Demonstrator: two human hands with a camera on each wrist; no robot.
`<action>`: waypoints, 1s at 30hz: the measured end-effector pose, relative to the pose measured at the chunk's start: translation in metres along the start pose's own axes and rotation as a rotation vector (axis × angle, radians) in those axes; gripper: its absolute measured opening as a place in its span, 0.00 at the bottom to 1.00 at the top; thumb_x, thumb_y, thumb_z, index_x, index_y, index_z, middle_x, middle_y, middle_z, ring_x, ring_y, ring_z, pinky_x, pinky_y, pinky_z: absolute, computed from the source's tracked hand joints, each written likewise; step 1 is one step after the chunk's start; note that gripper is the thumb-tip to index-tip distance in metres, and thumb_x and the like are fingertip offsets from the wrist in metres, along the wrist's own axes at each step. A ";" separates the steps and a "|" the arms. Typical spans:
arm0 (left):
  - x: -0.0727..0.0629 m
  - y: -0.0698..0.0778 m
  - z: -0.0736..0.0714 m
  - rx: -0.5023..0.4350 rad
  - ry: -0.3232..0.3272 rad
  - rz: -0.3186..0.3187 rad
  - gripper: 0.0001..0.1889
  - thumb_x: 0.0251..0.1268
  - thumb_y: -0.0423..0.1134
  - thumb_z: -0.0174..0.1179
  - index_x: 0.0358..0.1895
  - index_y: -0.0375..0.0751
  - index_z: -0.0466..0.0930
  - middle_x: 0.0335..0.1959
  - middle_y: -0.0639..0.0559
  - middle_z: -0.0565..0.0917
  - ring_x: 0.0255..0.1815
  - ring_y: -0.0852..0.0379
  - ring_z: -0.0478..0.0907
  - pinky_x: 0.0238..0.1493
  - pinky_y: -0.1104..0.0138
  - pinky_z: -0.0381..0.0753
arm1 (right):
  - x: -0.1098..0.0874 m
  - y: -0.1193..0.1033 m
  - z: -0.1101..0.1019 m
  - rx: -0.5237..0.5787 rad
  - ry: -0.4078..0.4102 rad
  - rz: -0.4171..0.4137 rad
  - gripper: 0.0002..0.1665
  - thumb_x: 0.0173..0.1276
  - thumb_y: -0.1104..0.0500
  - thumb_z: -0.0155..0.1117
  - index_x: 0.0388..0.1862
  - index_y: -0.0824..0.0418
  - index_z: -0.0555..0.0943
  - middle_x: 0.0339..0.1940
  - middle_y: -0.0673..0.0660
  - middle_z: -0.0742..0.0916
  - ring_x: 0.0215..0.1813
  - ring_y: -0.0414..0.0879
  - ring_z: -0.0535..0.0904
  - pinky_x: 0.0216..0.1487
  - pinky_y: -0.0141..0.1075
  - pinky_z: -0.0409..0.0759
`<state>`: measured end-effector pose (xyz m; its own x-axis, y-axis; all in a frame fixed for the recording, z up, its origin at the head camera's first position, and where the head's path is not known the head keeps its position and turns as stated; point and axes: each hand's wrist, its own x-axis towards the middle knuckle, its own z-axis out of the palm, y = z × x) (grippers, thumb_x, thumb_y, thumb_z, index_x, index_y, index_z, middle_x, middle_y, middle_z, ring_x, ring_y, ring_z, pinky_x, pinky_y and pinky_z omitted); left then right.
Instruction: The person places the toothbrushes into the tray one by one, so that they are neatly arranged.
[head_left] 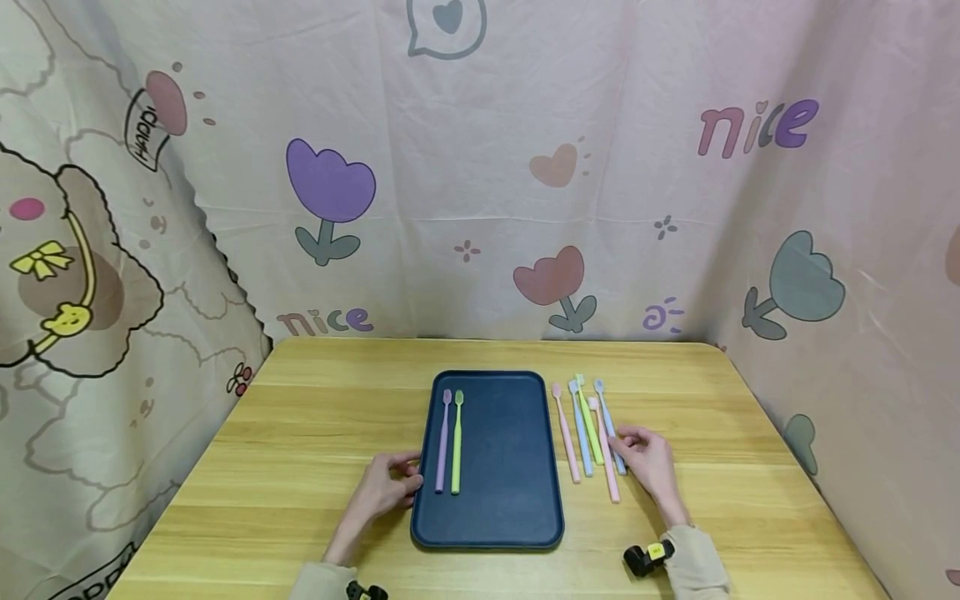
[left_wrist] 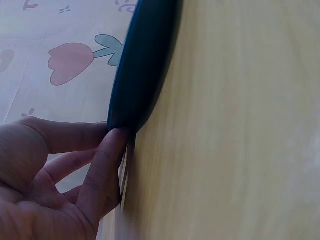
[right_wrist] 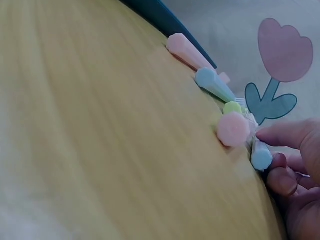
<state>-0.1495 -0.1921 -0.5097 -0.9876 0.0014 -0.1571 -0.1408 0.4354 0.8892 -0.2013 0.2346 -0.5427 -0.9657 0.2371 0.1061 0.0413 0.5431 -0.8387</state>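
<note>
At the left edge of the dark blue tray (head_left: 502,467), my left hand (head_left: 384,485) pinches the rim between thumb and fingers; the left wrist view shows the tray edge (left_wrist: 142,70) from the side. A purple toothbrush (head_left: 442,446) and a green toothbrush (head_left: 457,446) lie side by side in the tray's left part. Right of the tray, my right hand (head_left: 649,458) pinches the rightmost blue toothbrush (head_left: 606,412) by its handle. The index fingertip is close to a pink toothbrush (head_left: 611,479) that lies beside and partly across it.
Between tray and right hand lie another pink toothbrush (head_left: 566,437), a blue toothbrush (head_left: 582,437) and a green toothbrush (head_left: 590,429). Everything is on a wooden table (head_left: 315,417). A patterned curtain (head_left: 450,158) hangs behind and at both sides.
</note>
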 end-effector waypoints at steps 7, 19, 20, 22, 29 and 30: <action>0.000 0.001 0.000 0.001 0.004 -0.017 0.23 0.60 0.25 0.65 0.61 0.30 0.80 0.35 0.45 0.81 0.28 0.57 0.79 0.26 0.64 0.86 | 0.001 -0.002 -0.002 -0.071 -0.040 0.000 0.13 0.61 0.58 0.73 0.37 0.69 0.88 0.26 0.56 0.87 0.21 0.36 0.75 0.21 0.28 0.74; 0.000 0.001 0.000 0.004 0.006 -0.017 0.23 0.60 0.25 0.65 0.61 0.30 0.80 0.35 0.45 0.81 0.28 0.57 0.78 0.26 0.64 0.86 | 0.001 -0.002 0.000 -0.110 0.005 -0.003 0.10 0.59 0.58 0.70 0.32 0.65 0.88 0.24 0.54 0.87 0.23 0.37 0.75 0.24 0.27 0.73; 0.000 0.001 0.000 0.004 0.006 -0.017 0.23 0.60 0.25 0.65 0.61 0.30 0.80 0.35 0.45 0.81 0.28 0.57 0.78 0.26 0.64 0.86 | 0.001 -0.002 0.000 -0.105 0.008 0.002 0.10 0.59 0.58 0.70 0.33 0.65 0.88 0.24 0.54 0.87 0.22 0.37 0.75 0.24 0.27 0.73; 0.001 0.000 0.000 0.006 0.004 -0.018 0.23 0.60 0.25 0.64 0.61 0.30 0.80 0.35 0.45 0.81 0.28 0.57 0.78 0.26 0.64 0.86 | 0.000 -0.003 0.000 -0.092 0.006 0.014 0.10 0.60 0.58 0.69 0.34 0.66 0.88 0.25 0.54 0.87 0.22 0.37 0.75 0.24 0.27 0.74; 0.001 0.000 0.001 0.007 0.003 -0.016 0.23 0.61 0.24 0.63 0.61 0.29 0.79 0.35 0.45 0.82 0.28 0.58 0.78 0.25 0.68 0.85 | -0.001 -0.002 -0.001 -0.050 -0.008 0.043 0.12 0.64 0.60 0.66 0.39 0.69 0.86 0.27 0.56 0.87 0.23 0.36 0.75 0.27 0.26 0.74; 0.001 0.000 0.001 0.009 0.004 -0.015 0.23 0.61 0.24 0.63 0.61 0.29 0.79 0.35 0.45 0.82 0.28 0.58 0.78 0.25 0.68 0.85 | -0.001 -0.002 -0.001 -0.046 -0.011 0.045 0.12 0.65 0.59 0.66 0.39 0.69 0.86 0.28 0.56 0.87 0.23 0.35 0.75 0.27 0.26 0.74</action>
<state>-0.1507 -0.1913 -0.5097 -0.9856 -0.0083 -0.1687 -0.1548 0.4432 0.8829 -0.1997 0.2345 -0.5405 -0.9653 0.2536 0.0628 0.0963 0.5687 -0.8169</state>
